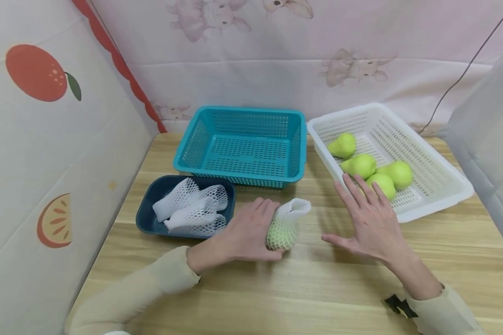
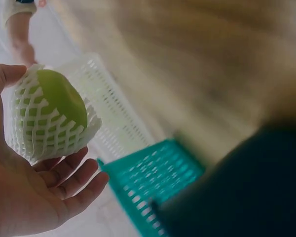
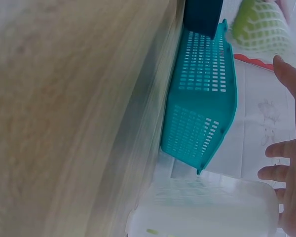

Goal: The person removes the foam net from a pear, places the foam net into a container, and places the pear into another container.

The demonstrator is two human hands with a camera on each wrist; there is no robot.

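In the head view my left hand (image 1: pixel 251 232) grips a green pear (image 1: pixel 282 230) sleeved in a white foam net, its loose end standing up. The left wrist view shows the pear's rounded bottom (image 2: pixel 64 96) bare at the net's edge, thumb on one side and fingers curled beneath. My right hand (image 1: pixel 373 223) has its fingers spread and holds nothing; it hovers at the near left side of the white basket (image 1: pixel 411 144), fingertips partly over the rim. Several bare green pears (image 1: pixel 360 165) lie in that basket.
A navy tray (image 1: pixel 144 218) at the left holds several white foam nets (image 1: pixel 188 209). Behind it stands a teal perforated basket (image 1: pixel 247 146). Fabric walls (image 1: pixel 268 79) close off the wooden table (image 1: pixel 310 298) at the back and sides.
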